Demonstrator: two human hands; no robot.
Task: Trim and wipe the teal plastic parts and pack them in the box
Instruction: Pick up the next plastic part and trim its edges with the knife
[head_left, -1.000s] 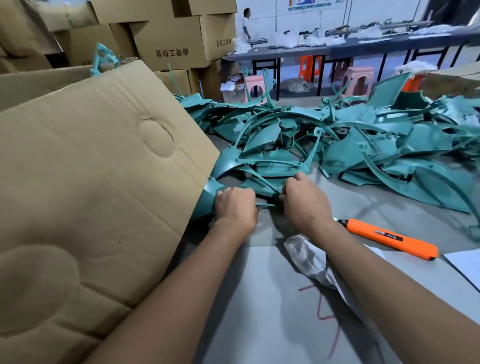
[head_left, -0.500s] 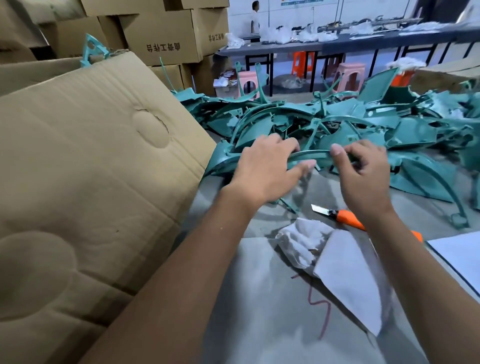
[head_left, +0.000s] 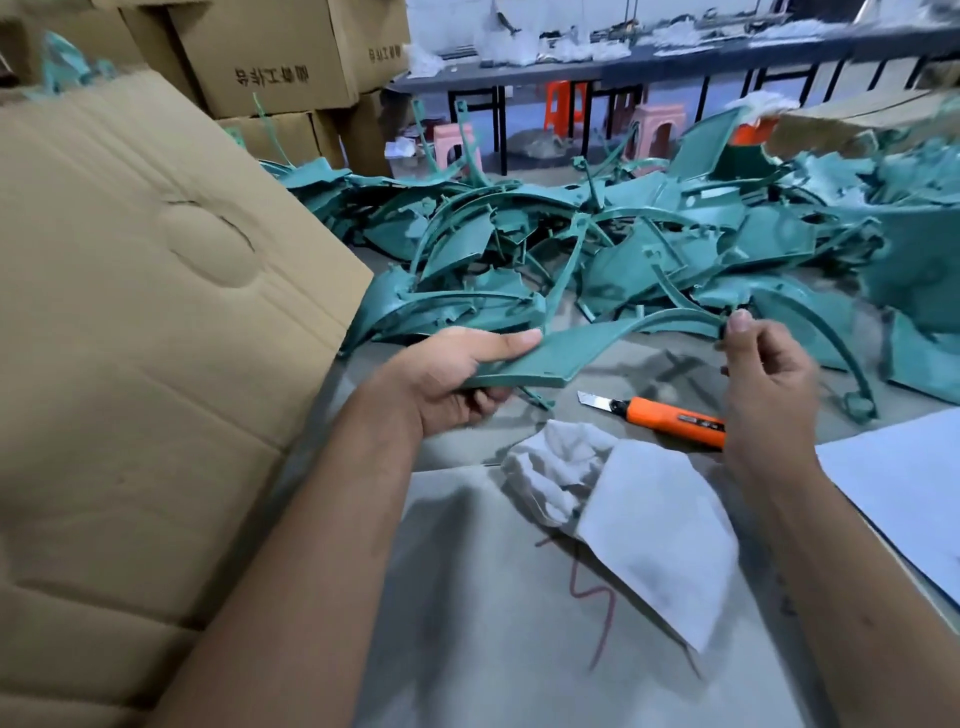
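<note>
Left hand (head_left: 457, 374) grips wide end of teal part (head_left: 582, 348), right hand (head_left: 763, 364) pinches thin tip — part held above counter (head_left: 493, 597). Keep it steady, then reach knife (head_left: 670, 415) — trim away from fingers.

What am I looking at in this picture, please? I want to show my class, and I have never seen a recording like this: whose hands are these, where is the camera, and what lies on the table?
No machine here: a person wears a camera on the head, looking down at their own bare hands. The left hand grips the wide end of a curved teal plastic part; the right hand pinches its thin end. On the grey table lie an orange utility knife with its blade out, a white cloth, and behind them a pile of teal parts. A cardboard box flap stands at the left.
</note>
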